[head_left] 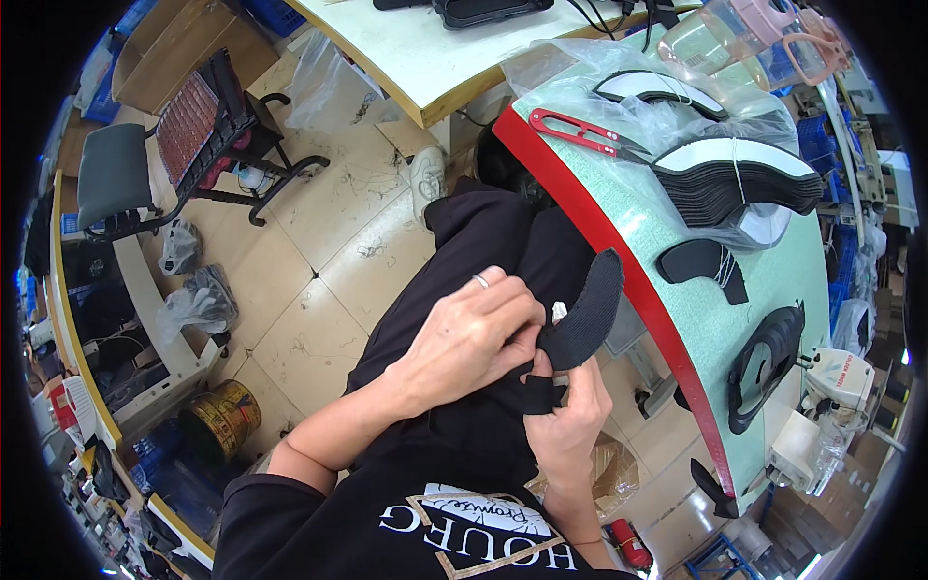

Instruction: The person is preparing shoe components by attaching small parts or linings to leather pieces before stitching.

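Note:
Over my lap I hold a curved piece of black ribbed fabric (587, 314) between both hands. My left hand (474, 329), with a ring on one finger, pinches at the piece's lower left end, its fingertips closed together. From below, my right hand (570, 416) grips the same end between thumb and fingers. A black band (541, 394) is wrapped round one finger of the right hand. A small white bit (559, 310) shows beside the fabric near the left fingertips; what it is I cannot tell. The upper end of the fabric sticks up freely.
The green table (599, 184) has a red edge on my right. On it lie red thread snips (580, 132), a tied stack of black curved pieces (725, 188), a small tied bundle (701, 263), a black shoe part (764, 367) and clear bottles (720, 43). A sewing machine (831, 387) stands beyond.

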